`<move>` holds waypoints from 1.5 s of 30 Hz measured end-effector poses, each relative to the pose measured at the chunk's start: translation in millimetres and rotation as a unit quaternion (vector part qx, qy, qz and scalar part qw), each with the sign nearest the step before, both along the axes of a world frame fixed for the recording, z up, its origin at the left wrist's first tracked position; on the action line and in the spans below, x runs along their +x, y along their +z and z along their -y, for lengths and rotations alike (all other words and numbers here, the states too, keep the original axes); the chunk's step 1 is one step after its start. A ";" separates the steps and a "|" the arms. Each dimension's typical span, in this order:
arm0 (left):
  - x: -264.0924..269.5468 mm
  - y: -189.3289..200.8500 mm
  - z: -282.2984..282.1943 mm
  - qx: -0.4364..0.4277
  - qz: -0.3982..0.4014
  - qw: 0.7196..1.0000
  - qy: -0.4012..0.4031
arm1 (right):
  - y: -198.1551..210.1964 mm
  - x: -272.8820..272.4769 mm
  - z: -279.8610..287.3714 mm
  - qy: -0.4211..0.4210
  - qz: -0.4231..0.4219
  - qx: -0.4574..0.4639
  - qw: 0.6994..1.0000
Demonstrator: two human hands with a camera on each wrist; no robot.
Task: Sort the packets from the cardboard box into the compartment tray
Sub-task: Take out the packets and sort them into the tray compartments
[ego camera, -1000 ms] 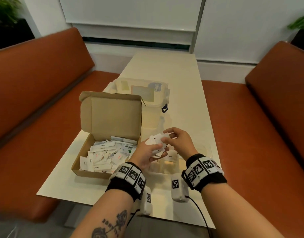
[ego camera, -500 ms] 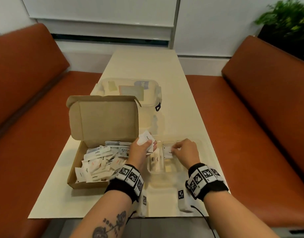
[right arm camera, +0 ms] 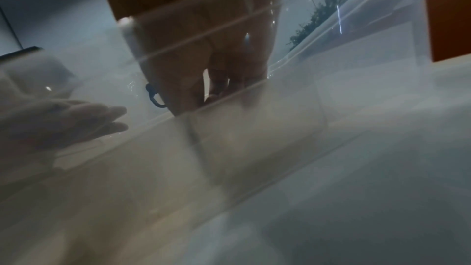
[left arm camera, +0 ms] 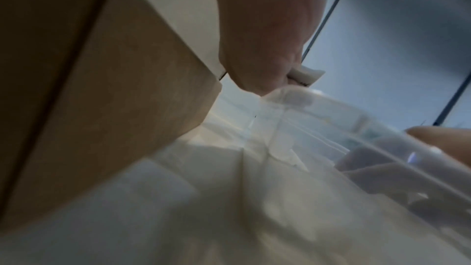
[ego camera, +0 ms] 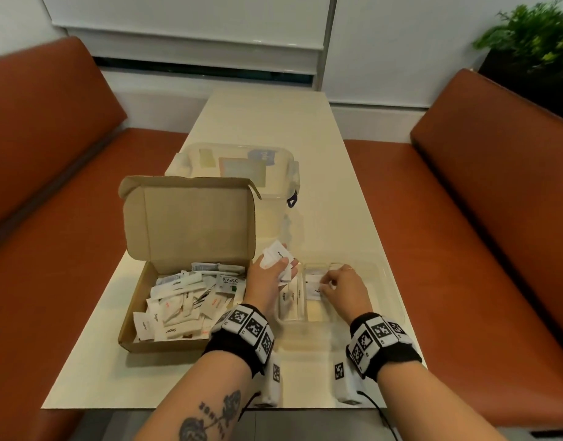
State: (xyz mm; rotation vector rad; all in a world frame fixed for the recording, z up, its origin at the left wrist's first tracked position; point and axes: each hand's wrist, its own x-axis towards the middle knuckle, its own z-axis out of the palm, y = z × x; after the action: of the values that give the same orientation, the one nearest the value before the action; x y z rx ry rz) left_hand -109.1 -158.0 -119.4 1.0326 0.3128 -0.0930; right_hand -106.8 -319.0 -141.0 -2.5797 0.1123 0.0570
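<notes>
The open cardboard box (ego camera: 191, 300) at the left holds several white packets. Beside the box's right wall, my left hand (ego camera: 270, 275) grips a bunch of white packets (ego camera: 275, 254); one corner of the bunch (left arm camera: 305, 76) sticks out past the palm (left arm camera: 267, 47). The clear compartment tray (ego camera: 386, 281) lies to the right of the box, with a few packets in its left compartments. My right hand (ego camera: 340, 286) reaches down into a middle compartment, and its fingertips pinch the edge of a white packet (ego camera: 312, 286) lying there. Through the tray wall its fingers (right arm camera: 229, 72) point down at the tray floor.
A clear lidded container (ego camera: 239, 167) stands behind the box, whose lid (ego camera: 191, 218) is propped upright. The cream table (ego camera: 267, 116) runs away from me between two orange benches (ego camera: 496, 218). A plant (ego camera: 528, 43) stands at the far right.
My right hand took a packet from the bunch and lowered it into the tray. My left hand drew back toward the box with the remaining packets. The head view turned right.
</notes>
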 end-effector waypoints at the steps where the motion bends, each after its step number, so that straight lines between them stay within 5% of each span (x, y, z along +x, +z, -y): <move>1: 0.3 0.2 0.2 0.016 -0.003 1.000 -0.003 | -0.3 0.4 0.3 0.002 0.000 0.002 1.000; 24: 7.0 -6.5 -1.9 0.103 -0.015 0.994 -0.034 | -3.5 4.7 0.7 0.030 0.003 -0.022 0.999; 31: 1.4 -12.5 1.9 0.132 -0.008 0.990 -0.050 | 23.3 9.5 -6.5 -0.009 0.072 0.140 0.988; 35: -2.0 -13.2 5.1 0.168 0.029 0.983 -0.074 | 37.6 7.2 -17.0 0.030 0.021 0.263 0.964; 45: -7.0 -11.9 1.9 0.129 0.007 0.989 -0.075 | 34.4 6.6 -13.2 -0.017 0.008 0.344 0.939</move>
State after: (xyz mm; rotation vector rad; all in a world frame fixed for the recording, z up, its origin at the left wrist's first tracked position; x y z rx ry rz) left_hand -116.1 -159.8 -131.3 1.3125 0.2371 -0.1834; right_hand -100.3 -305.7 -106.6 -1.8752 0.1063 0.0519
